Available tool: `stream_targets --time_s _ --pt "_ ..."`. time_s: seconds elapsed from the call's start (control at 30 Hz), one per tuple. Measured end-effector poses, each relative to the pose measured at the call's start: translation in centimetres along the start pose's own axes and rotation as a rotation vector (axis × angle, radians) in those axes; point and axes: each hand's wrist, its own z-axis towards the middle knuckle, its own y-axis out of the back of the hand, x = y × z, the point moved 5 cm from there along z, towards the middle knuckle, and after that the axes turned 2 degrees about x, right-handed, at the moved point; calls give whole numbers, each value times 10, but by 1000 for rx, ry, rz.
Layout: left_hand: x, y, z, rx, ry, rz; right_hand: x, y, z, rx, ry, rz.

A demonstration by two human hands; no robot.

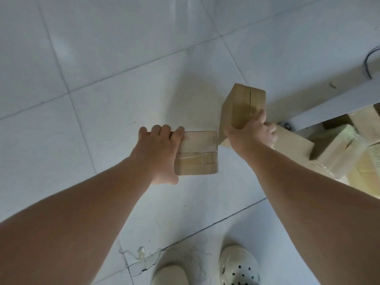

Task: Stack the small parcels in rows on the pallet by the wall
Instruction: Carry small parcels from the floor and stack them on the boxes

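I look straight down at a white tiled floor. My left hand [159, 153] grips a small taped cardboard parcel [198, 154] by its left side, fingers over the far edge and thumb at the near edge, held flat above the floor. My right hand [253, 130] grips a second, taller cardboard parcel [239, 108] from below, tilted on end above the floor. Both parcels hang in the air about a hand's width apart. No pallet is in view.
At the right, a pile of cardboard parcels [337, 153] lies under a grey metal rail [329, 108]. A black cable [368, 64] curls at the far right. My two pale shoes [238, 266] stand at the bottom edge, by a cracked tile [144, 266].
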Motion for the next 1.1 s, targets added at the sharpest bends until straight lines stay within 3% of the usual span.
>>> stream_targets --time_s 0.17,0.33,0.73,1.1 --pt "28 85 -77 22 206 -150 24 93 -93 28 130 58" --pt "35 208 -156 -60 314 -274 53 210 -191 63 244 29" --pt "28 493 -353 -295 454 -410 116 497 -382 -115 434 121" --pt "8 661 -449 -486 542 -989 117 678 -484 -370 602 169"
